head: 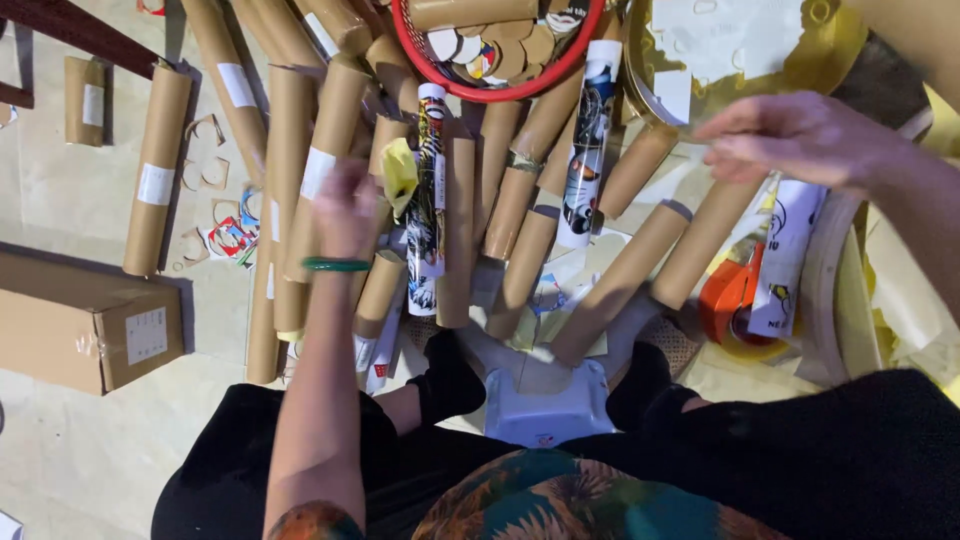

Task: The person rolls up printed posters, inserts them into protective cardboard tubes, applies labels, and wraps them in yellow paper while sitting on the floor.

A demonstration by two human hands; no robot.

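**A:** What are your hands doing right now?

**B:** Your left hand (345, 208), blurred and wearing a green bangle, reaches down over a pile of plain brown cardboard tubes (296, 190) lying on the floor. It hovers at or against the tubes; whether its fingers are closed on one, I cannot tell. Your right hand (795, 135) is raised further out to the right, fingers loosely together, pinching the edge of what looks like a thin, clear sheet.

**A:** What lies between them?

**B:** Just right of your left hand sits a tall tube wrapped in a black, white and yellow printed label (430, 200), with a yellow scrap beside it. Beyond both hands is a red-rimmed round basket (480, 92) holding cardboard discs. Below your right hand rests an orange tape dispenser (730, 300). Well left of your left hand is a brown cardboard box (85, 320).

**A:** How would the tubes handle?

**B:** Likely light, stiff and hollow, with a dry, grippy skin. They roll easily, so wrap your fingers around the middle; squeezing the open ends could dent them.
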